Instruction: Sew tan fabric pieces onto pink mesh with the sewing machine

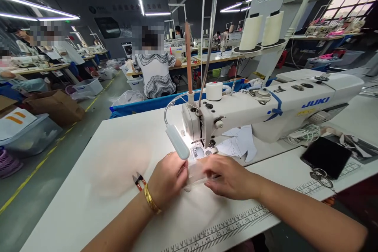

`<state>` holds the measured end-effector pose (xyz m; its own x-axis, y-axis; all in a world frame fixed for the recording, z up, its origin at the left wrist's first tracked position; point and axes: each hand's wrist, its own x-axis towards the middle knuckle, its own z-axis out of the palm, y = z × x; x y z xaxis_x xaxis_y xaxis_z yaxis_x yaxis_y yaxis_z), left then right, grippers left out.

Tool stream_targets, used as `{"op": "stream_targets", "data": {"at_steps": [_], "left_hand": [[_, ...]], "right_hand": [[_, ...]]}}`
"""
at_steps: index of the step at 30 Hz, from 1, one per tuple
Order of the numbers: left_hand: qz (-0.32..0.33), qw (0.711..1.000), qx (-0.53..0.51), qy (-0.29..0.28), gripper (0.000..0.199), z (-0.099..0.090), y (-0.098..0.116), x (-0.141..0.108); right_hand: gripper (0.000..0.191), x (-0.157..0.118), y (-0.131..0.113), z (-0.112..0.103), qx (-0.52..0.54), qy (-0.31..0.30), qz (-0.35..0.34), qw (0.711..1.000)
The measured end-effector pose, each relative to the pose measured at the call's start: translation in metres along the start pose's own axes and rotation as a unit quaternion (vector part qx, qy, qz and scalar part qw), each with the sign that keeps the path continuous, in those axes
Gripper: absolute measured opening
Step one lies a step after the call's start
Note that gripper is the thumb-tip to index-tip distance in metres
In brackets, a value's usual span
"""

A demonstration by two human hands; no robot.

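Note:
A piece of sheer whitish fabric (195, 174) lies between my two hands, just in front of the needle area of a white sewing machine (236, 106). My left hand (169, 175), with a gold bracelet at the wrist, is closed on the fabric's left side. Opposite it, my right hand (227, 177) has its fingers bent and pinched at the fabric's right side; the fingertips are partly hidden. A small lamp (178, 141) on a bendable neck hangs right above my left fingers. Thread snips (139, 181) with red handles lie left of my left wrist.
White cut pieces (238, 141) lie under the machine arm. A black phone (327, 156), keys (321, 177) and a coiled cord (304, 136) are at the right. Thread cones (251, 33) stand above. A printed ruler (227, 232) runs along the front edge. A person (156, 67) sits ahead.

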<state>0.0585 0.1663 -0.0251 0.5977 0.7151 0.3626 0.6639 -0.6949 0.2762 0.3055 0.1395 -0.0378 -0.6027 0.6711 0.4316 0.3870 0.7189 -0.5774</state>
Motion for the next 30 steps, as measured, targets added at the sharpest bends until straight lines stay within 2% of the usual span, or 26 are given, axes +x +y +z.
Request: {"op": "stream_targets", "data": {"at_steps": [2,3,4,7,9,12,15,24,30], "left_hand": [[0.049,0.997,-0.002,0.060,0.018,0.005,0.006,-0.002],[0.066,0.995,0.000,0.079,0.019,0.007,0.010,-0.003],[0.080,0.993,0.001,0.092,0.020,0.008,0.013,-0.004],[0.104,0.987,0.002,0.125,0.018,0.012,0.019,-0.005],[0.102,0.983,0.010,0.151,0.013,0.014,0.020,-0.006],[0.085,0.980,0.036,0.179,0.028,0.017,0.020,-0.007],[0.076,0.977,0.054,0.192,0.036,0.020,0.020,-0.007],[0.074,0.980,0.048,0.176,0.028,0.019,0.024,-0.006],[0.083,0.977,0.044,0.189,0.027,0.018,0.025,-0.004]], "right_hand": [[0.036,0.001,0.003,0.003,-0.057,0.035,0.047,0.997],[0.041,0.001,0.004,0.006,-0.074,0.039,0.062,0.995],[0.037,0.001,0.006,0.008,-0.081,0.043,0.068,0.993],[0.007,0.001,0.009,0.015,-0.065,0.076,0.042,0.994],[0.011,0.001,0.010,0.018,-0.064,0.103,0.020,0.992],[0.012,0.001,0.010,0.019,-0.074,0.123,0.012,0.990],[0.012,0.001,0.010,0.019,-0.075,0.125,0.011,0.989],[0.014,0.002,0.009,0.019,-0.076,0.128,-0.001,0.989],[0.012,0.003,0.009,0.019,-0.064,0.132,-0.002,0.989]]}}
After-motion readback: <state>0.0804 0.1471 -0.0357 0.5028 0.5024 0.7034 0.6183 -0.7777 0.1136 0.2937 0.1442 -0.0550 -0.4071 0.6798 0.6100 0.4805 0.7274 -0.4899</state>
